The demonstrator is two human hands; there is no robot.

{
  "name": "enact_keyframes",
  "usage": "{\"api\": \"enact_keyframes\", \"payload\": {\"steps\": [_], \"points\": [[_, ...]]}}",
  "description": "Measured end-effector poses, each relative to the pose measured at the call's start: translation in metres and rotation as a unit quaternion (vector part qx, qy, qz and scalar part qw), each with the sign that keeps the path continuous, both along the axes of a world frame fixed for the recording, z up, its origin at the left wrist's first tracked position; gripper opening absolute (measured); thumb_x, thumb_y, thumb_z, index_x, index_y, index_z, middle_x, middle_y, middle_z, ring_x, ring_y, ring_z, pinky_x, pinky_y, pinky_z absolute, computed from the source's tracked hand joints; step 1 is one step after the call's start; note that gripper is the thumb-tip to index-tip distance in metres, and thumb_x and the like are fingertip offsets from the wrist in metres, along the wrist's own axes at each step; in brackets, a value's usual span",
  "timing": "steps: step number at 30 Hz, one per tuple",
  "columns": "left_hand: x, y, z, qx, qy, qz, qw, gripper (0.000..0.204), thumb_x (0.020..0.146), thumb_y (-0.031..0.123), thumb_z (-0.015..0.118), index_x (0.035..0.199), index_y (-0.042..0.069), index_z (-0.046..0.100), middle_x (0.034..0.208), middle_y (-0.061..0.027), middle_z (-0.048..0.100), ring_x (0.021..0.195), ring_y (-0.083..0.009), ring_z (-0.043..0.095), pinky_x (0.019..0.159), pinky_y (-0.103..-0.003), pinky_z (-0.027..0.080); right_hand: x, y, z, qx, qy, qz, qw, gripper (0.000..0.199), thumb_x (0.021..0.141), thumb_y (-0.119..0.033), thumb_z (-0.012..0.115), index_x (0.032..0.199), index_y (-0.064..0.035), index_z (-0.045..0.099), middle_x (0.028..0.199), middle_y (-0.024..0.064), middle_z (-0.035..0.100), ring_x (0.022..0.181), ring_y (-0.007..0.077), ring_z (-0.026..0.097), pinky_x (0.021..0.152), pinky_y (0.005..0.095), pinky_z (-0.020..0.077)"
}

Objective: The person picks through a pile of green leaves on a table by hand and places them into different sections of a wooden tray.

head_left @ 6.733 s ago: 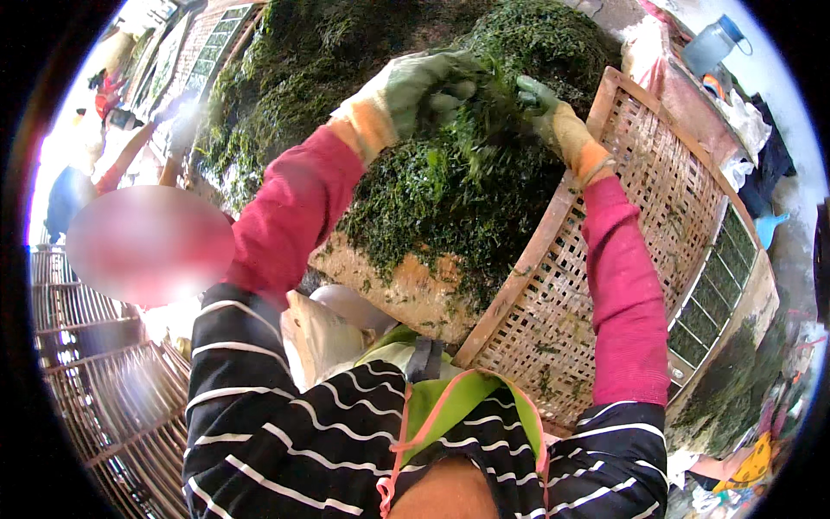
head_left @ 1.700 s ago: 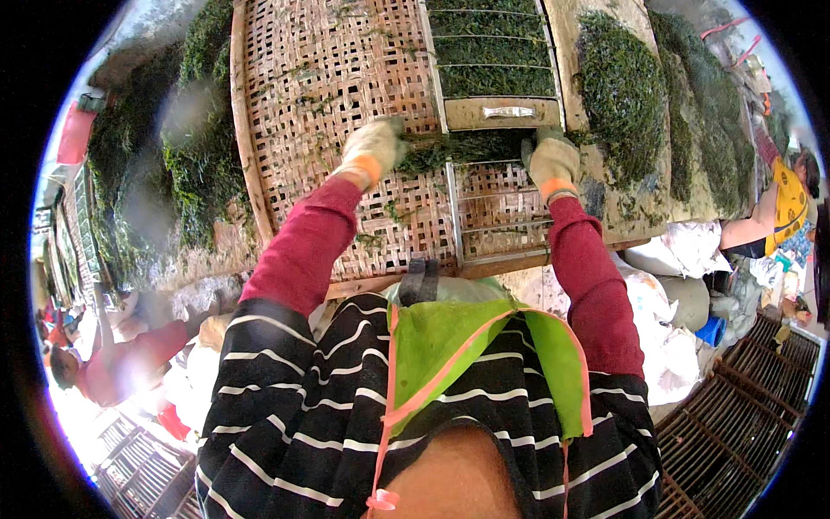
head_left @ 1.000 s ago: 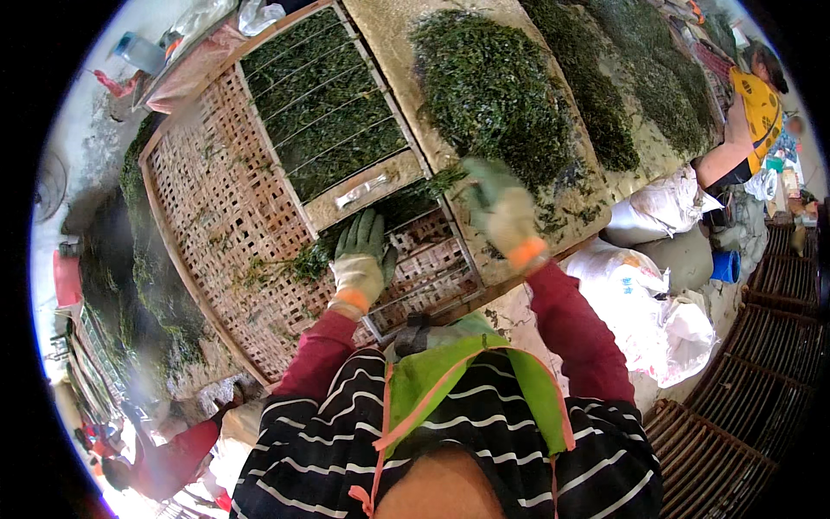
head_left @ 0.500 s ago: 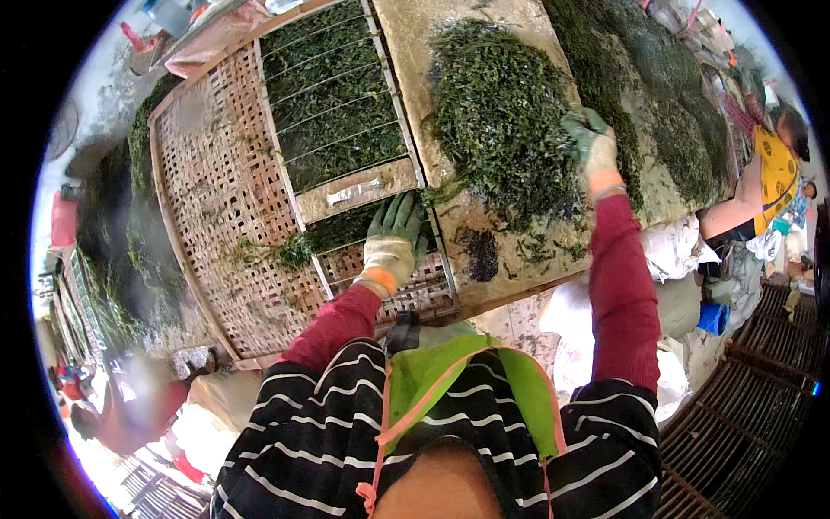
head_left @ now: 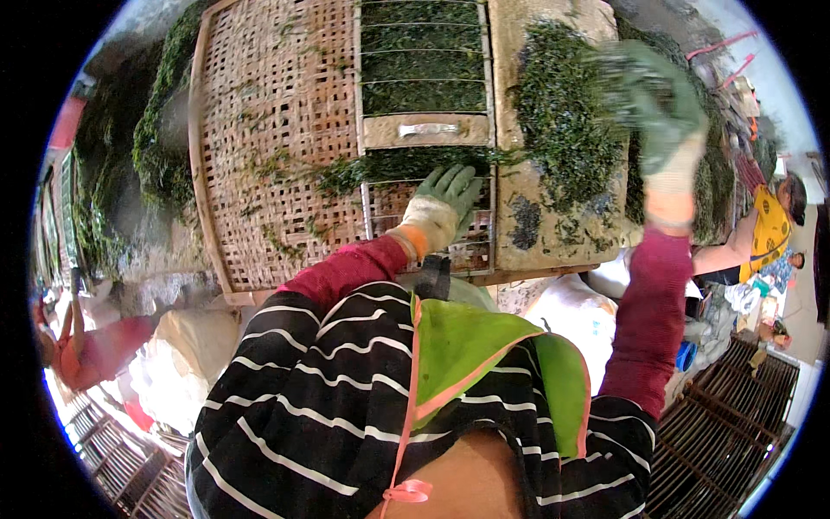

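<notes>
Left hand [head_left: 441, 208] is around mid-frame, laid flat with fingers stretched out and nearly together, tips at the lower edge of the seaweed strip [head_left: 389, 166]. Right hand [head_left: 661, 112], upper right, is just a blur by the seaweed pile [head_left: 562, 121] (honestly can't tell if it's curled or gripping anything). I count one woven tray [head_left: 277, 104], one wooden block [head_left: 380, 131] with one handle [head_left: 429, 130], and one wire rack [head_left: 359, 95], top cut off.

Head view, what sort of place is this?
Probably a seaweed workshop, judging by the heap of dark green strands, the wood-edged woven panel and the slatted racks.
</notes>
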State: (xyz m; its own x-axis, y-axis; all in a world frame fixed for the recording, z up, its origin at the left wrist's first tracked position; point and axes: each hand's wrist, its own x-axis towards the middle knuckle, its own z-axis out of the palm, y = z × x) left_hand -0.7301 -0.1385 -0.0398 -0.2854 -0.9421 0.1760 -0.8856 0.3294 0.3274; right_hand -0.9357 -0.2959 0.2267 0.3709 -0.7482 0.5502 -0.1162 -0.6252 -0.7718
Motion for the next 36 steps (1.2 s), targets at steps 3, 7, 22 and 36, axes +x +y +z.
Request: {"api": "enact_keyframes", "payload": {"steps": [3, 7, 22, 36], "points": [[0.015, 0.03, 0.006, -0.022, 0.01, -0.029, 0.999, 0.062, 0.094, 0.029, 0.06, 0.151, 0.01, 0.047, 0.157, -0.0158, 0.043, 0.147, -0.0352, 0.039, 0.123, -0.051, 0.028, 0.057, 0.025, -0.066, 0.048, 0.085, 0.083, 0.992, 0.032, 0.096, -0.012, 0.064, 0.128, -0.0119, 0.069, 0.13, 0.0083, 0.069, 0.114, 0.0235, 0.067, 0.102, 0.0362, 0.0533], [0.042, 0.059, -0.004, -0.029, 0.034, -0.014, 0.999, 0.06, 0.089, 0.027, 0.067, 0.144, 0.009, 0.054, 0.154, -0.0174, 0.047, 0.144, -0.0364, 0.042, 0.119, -0.051, 0.034, 0.071, 0.037, -0.16, -0.102, 0.581, -0.003, 0.808, 0.05, 0.098, -0.027, 0.063, 0.146, -0.018, 0.054, 0.141, 0.0148, 0.062, 0.121, 0.0313, 0.066, 0.102, 0.0421, 0.0549], [0.008, -0.038, -0.013, 0.019, -0.209, -0.024, 0.978, 0.063, 0.094, 0.031, 0.046, 0.153, 0.007, 0.045, 0.164, -0.0143, 0.037, 0.154, -0.0309, 0.03, 0.128, -0.049, 0.014, 0.061, 0.031, -0.246, -0.039, 0.53, -0.219, 0.818, 0.08, 0.09, -0.032, 0.065, 0.162, -0.0228, 0.032, 0.169, 0.0128, 0.023, 0.154, 0.0414, 0.024, 0.123, 0.0583, 0.023], [-0.011, -0.024, 0.008, 0.045, -0.12, -0.022, 0.992, 0.068, 0.097, 0.046, 0.054, 0.151, 0.004, 0.047, 0.164, -0.0163, 0.036, 0.153, -0.0341, 0.03, 0.127, -0.048, 0.018, -0.017, 0.066, -0.233, -0.078, 0.344, -0.16, 0.922, 0.051, 0.093, -0.005, 0.059, 0.143, -0.0123, 0.058, 0.147, 0.0171, 0.054, 0.128, 0.0371, 0.059, 0.104, 0.0439, 0.05]]}}
